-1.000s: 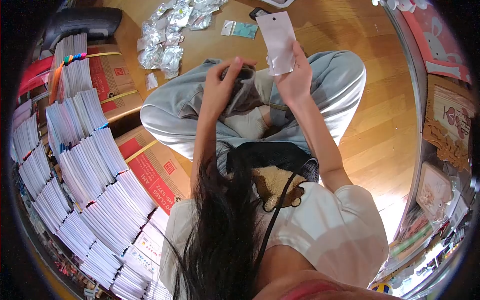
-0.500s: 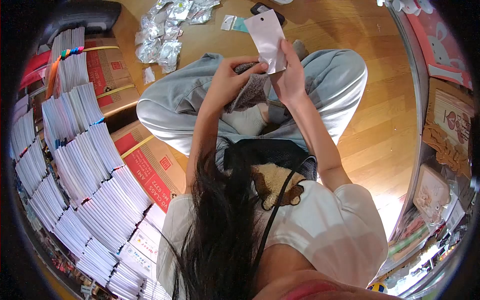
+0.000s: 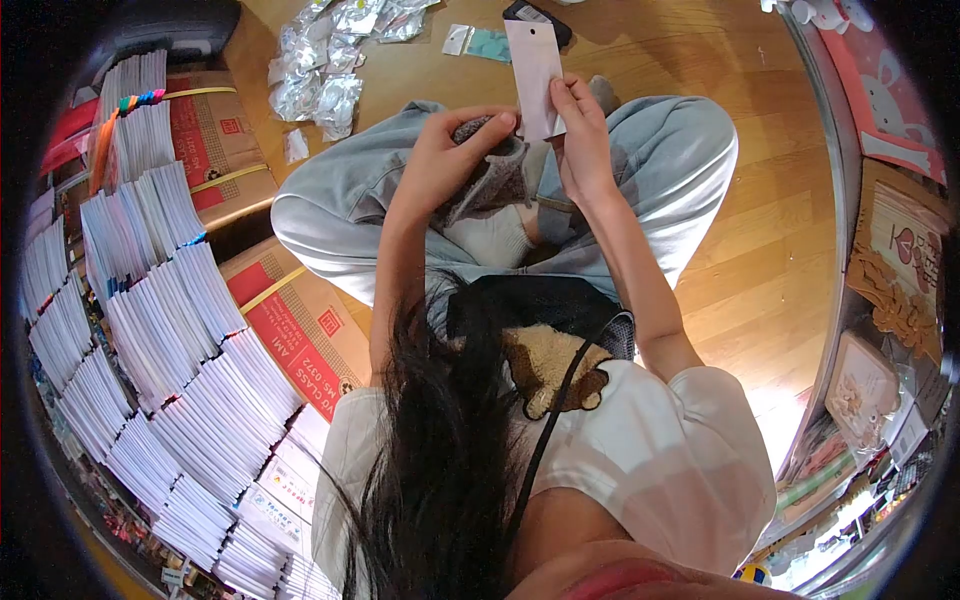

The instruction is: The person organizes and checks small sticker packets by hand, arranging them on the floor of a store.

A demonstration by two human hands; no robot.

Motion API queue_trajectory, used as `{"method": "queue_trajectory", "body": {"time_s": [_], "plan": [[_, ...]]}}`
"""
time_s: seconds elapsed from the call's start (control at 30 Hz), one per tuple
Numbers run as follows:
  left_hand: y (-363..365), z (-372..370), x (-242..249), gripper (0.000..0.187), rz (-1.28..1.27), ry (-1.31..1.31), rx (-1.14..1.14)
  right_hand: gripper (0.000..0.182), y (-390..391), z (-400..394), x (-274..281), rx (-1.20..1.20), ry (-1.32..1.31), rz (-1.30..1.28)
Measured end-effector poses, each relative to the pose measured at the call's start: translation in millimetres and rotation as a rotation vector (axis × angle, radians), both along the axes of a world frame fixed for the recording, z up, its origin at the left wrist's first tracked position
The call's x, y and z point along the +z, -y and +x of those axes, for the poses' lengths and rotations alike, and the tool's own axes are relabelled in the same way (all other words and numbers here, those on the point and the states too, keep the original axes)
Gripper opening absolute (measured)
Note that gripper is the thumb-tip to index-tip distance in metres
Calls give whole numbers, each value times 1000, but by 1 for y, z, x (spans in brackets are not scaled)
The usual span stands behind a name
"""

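Observation:
My right hand (image 3: 583,140) pinches the lower end of a white card (image 3: 537,80), which has a small punched hole near its top. The card stands upright above my crossed legs, turned partly edge-on. In my left hand (image 3: 447,160) is a grey fuzzy cloth (image 3: 492,178), gripped under the thumb and partly hidden by the palm. The thumb tip lies close to the card's left edge, with a small gap between them.
Several clear and silvery packets (image 3: 325,75) lie on the wooden floor ahead. Near them are a teal-and-white packet (image 3: 480,43) and a dark object (image 3: 548,22) with a label. Notebook stacks (image 3: 190,310) and cardboard boxes (image 3: 300,320) line the left; a packed shelf (image 3: 850,270) borders the right.
My left hand has drawn slightly left with the grey cloth, its thumb coming off the card. The card has turned and looks narrower.

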State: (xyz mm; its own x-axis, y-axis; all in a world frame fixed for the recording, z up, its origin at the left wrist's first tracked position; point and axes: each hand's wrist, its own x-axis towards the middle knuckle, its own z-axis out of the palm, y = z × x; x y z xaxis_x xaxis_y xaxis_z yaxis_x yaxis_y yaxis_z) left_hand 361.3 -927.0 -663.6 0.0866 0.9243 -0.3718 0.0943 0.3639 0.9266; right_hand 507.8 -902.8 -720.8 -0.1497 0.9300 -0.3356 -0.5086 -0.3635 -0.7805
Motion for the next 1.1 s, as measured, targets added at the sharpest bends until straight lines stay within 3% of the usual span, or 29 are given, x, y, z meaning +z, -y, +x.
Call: {"method": "queue_trajectory", "body": {"time_s": [0.47, 0.77, 0.87, 1.1], "plan": [[1, -3, -7, 22, 145, -281, -57, 18, 3, -3, -6, -36, 67, 70], [5, 3, -14, 22, 238, -518, 5, 24, 7, -6, -15, 51, 400, 211], [7, 4, -20, 24, 247, -515, -4, 36, 11, -12, -31, 6, 523, 297], [11, 2, -21, 28, 254, -645, 15, 36, 11, -12, -28, -34, 496, 243]]}}
